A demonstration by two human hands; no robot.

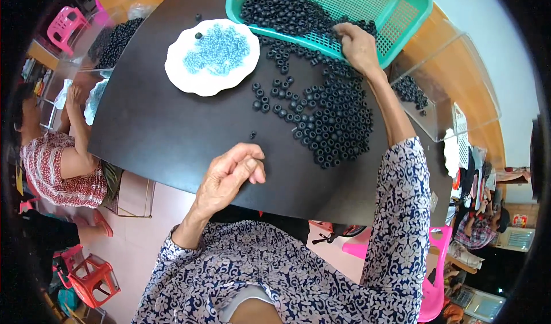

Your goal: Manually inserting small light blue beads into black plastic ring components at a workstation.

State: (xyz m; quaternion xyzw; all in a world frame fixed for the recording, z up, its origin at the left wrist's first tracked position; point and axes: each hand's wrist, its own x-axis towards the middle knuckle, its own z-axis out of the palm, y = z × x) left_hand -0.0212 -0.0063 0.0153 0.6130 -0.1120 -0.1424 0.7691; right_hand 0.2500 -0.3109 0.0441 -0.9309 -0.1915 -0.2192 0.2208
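Observation:
My left hand (232, 172) hovers over the near edge of the dark table (172, 134), thumb and fingers curled together. Anything within that curl is too small or hidden to make out. One small black piece (252, 135) lies just beyond it. My right hand (359, 47) reaches over the near rim of a green plastic basket (333, 48), its bent fingers among black round pieces (287, 5) with holes. What its fingertips hold cannot be told. In front of the basket spreads a pile of similar black ring-shaped pieces (336, 120).
A scalloped white plate (178, 74) carries many tiny clear-bluish bits and one black piece. Right of the table stands a clear bin (476, 117) with black pieces. At left, another person (63, 157) works beside more black pieces (117, 39). A red stool (94, 281) stands on the floor.

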